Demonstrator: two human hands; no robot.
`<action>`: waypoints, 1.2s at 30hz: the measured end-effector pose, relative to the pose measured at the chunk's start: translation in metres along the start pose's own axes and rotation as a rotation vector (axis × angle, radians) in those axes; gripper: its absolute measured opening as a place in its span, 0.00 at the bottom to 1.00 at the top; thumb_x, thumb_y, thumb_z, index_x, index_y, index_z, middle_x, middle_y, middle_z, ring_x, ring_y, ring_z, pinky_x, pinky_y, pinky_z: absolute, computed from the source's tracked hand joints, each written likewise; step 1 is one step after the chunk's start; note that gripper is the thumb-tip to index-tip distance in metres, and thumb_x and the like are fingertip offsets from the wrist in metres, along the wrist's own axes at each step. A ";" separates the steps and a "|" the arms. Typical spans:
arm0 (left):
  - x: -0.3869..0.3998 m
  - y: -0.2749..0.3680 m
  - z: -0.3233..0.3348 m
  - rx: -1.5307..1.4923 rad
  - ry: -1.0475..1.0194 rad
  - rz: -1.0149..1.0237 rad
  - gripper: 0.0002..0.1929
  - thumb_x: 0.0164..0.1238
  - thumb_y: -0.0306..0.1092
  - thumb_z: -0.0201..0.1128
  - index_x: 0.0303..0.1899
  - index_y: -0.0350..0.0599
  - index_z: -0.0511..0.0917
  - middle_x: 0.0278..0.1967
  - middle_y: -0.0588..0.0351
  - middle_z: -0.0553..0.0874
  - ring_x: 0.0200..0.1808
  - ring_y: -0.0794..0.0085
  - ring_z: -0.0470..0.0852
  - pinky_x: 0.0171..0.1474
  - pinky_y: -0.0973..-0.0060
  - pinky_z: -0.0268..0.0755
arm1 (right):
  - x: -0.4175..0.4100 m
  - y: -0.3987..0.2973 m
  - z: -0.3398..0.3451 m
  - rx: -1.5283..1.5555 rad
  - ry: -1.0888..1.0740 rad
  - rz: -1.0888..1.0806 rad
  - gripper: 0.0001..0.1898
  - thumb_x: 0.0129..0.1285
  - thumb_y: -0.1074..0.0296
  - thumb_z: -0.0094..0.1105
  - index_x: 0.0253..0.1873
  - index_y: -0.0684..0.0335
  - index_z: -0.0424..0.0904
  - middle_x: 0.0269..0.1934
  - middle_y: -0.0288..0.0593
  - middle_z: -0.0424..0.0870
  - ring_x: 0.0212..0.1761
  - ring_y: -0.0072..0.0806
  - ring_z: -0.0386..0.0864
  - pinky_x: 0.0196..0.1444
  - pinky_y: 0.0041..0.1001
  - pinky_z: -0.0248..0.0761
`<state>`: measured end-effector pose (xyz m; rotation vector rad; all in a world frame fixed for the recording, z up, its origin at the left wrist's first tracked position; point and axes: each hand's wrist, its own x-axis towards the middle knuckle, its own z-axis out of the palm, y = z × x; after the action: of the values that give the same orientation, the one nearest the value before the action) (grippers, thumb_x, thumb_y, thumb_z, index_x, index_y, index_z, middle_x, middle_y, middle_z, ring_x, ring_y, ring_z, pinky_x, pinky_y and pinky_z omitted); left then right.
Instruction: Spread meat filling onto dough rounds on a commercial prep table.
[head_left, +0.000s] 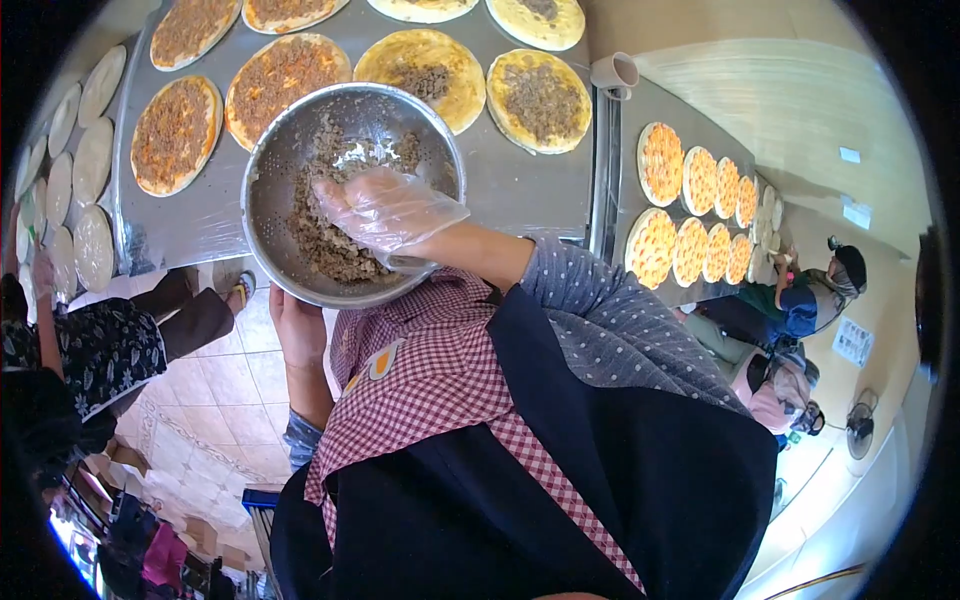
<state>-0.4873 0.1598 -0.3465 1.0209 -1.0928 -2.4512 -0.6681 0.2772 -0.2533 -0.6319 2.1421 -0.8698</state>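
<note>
My left hand (300, 330) holds the near-left rim of a steel bowl (264, 217) from below, its fingertips hidden under it. The bowl tilts towards me at the table's front edge and contains crumbled ground meat (330, 251). Inside it, my right hand (382, 206), in a clear plastic glove, is curled against the meat; its fingertips are hidden, so a grip does not show. Beyond the bowl lie flat dough rounds: a yellow-coated one (457, 71) with a small meat heap, another (544, 101) with meat spread wider, and red-sauced ones (285, 79) covered in meat.
The rounds lie on a film-covered metal table (525, 187). A mug (615, 71) stands at its right edge. Further right, several orange-and-white topped rounds (652, 165) line a second table. Plain dough rounds (94, 161) lie at left, beside a person (112, 345). Other people (795, 300) are at right.
</note>
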 end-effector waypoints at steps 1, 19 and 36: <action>0.000 0.000 0.000 0.007 0.006 -0.004 0.13 0.69 0.29 0.44 0.53 0.39 0.65 0.51 0.51 0.74 0.51 0.67 0.75 0.52 0.71 0.70 | 0.000 0.001 0.000 0.006 -0.008 -0.014 0.36 0.65 0.39 0.29 0.25 0.70 0.75 0.24 0.60 0.76 0.30 0.53 0.76 0.38 0.44 0.67; -0.006 0.005 0.016 0.047 0.011 0.009 0.20 0.67 0.30 0.48 0.59 0.35 0.61 0.56 0.50 0.70 0.56 0.65 0.70 0.58 0.68 0.62 | -0.006 0.010 -0.025 0.008 -0.223 -0.166 0.30 0.65 0.42 0.34 0.36 0.68 0.76 0.32 0.60 0.77 0.36 0.48 0.77 0.43 0.43 0.68; 0.004 -0.003 -0.014 -0.002 0.035 0.006 0.21 0.67 0.31 0.49 0.60 0.35 0.60 0.58 0.49 0.69 0.58 0.63 0.68 0.62 0.66 0.59 | 0.044 0.247 -0.221 -0.678 -0.022 -0.063 0.22 0.65 0.49 0.35 0.57 0.54 0.65 0.55 0.46 0.70 0.59 0.37 0.65 0.62 0.30 0.55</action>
<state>-0.4803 0.1523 -0.3574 1.0547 -1.0805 -2.4198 -0.9059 0.4940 -0.3443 -1.0343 2.3988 -0.1367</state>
